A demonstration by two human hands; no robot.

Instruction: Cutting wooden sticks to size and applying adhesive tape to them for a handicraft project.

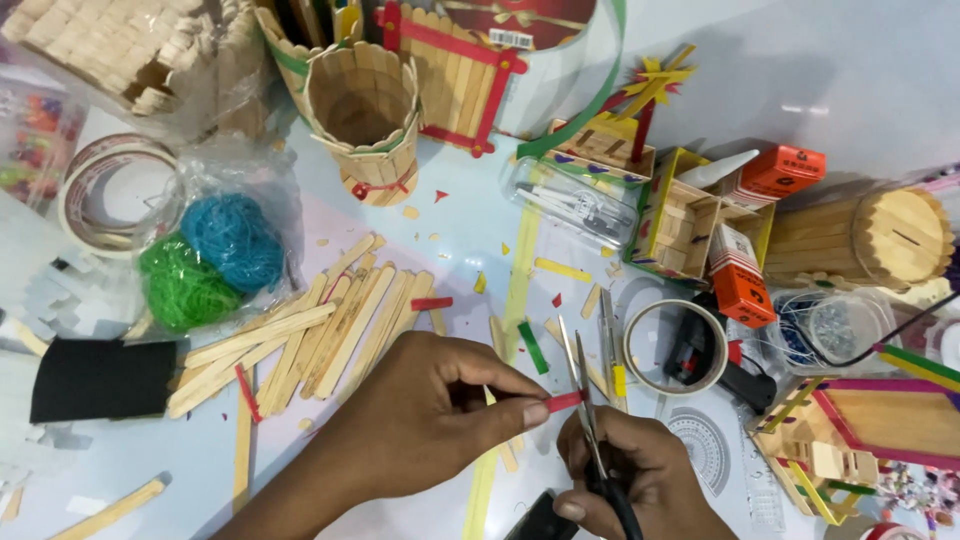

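Pale blue tabletop [440, 225] carries a litter of craft work. Fingertips [532, 412] of the left hand [430, 415] are pinched shut on one end of a small red stick piece [566, 401], held just above the table near the bottom middle. The right hand [625, 475] is closed through the handles of scissors [585, 400], blades parted around the piece's free end. It looks light, thin, stiff and easily snapped, so a grip close to the cut seems best. Plain wooden sticks [300, 340] lie left; a tape roll [675, 345] sits right.
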